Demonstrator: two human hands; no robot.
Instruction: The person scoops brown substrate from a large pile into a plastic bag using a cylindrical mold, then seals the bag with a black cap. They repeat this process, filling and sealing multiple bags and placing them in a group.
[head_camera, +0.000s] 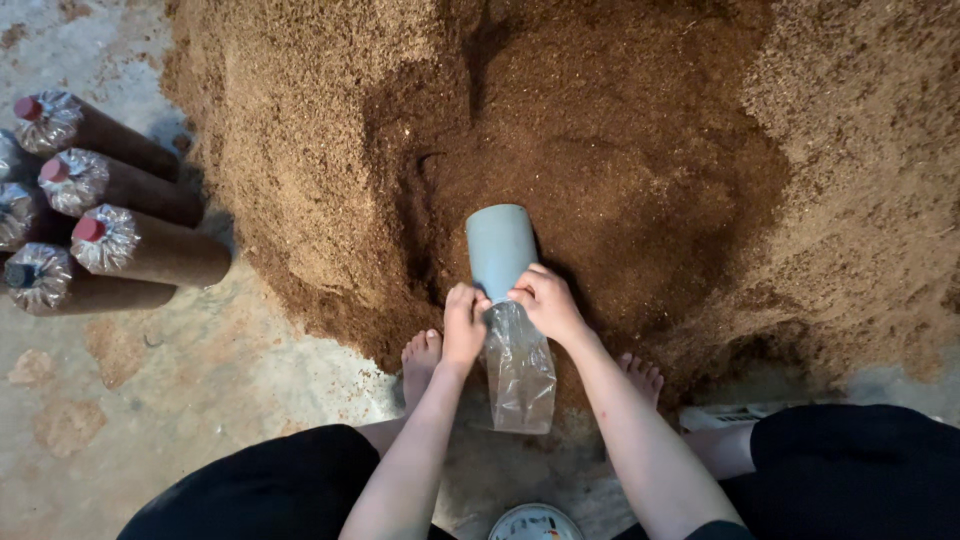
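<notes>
While the left hand (463, 325) and right hand (545, 300) pinch a clear bag (520, 375), empty, onto a grey tube (498, 250), 5 packed bags (130, 245) lie nearby; sawdust (620, 150) remains.

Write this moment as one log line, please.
left hand: grips clear plastic bag | right hand: holds bag on grey tube | tube: in brown sawdust heap | filled bags: stacked left
</notes>
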